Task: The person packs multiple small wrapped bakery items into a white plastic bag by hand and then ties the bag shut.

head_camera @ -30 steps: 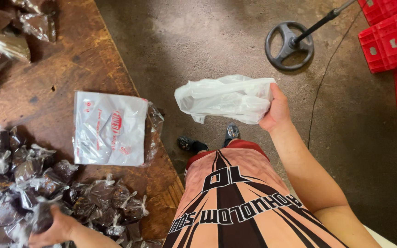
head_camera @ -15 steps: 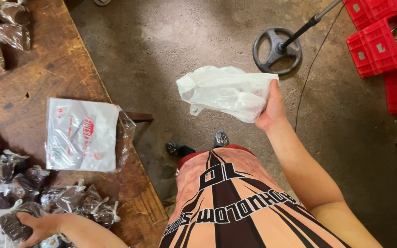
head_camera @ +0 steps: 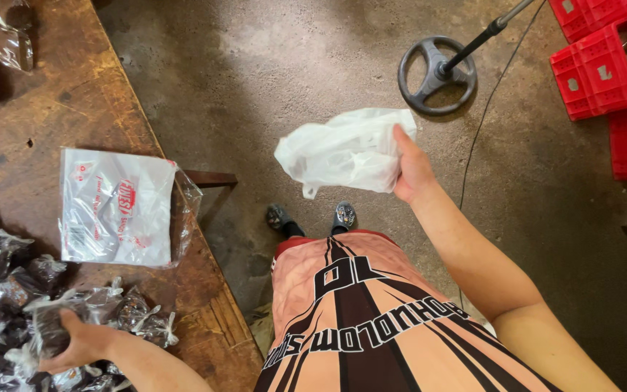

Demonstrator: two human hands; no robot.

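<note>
Right hand (head_camera: 413,168) is closed around a crumpled white bag (head_camera: 342,152), holding it out over the concrete floor (head_camera: 255,94), well clear of the table (head_camera: 52,109). Looks empty so far, nothing in it that I can see. Left hand (head_camera: 80,341) is wrapped around one dark wrapped packet (head_camera: 48,330), right at the pile (head_camera: 1,290) on the table. So I'd say one packet grabbed, not bagged yet, plenty left. A stack of flat printed bags (head_camera: 121,207) sits just beside the pile, untouched.
</note>
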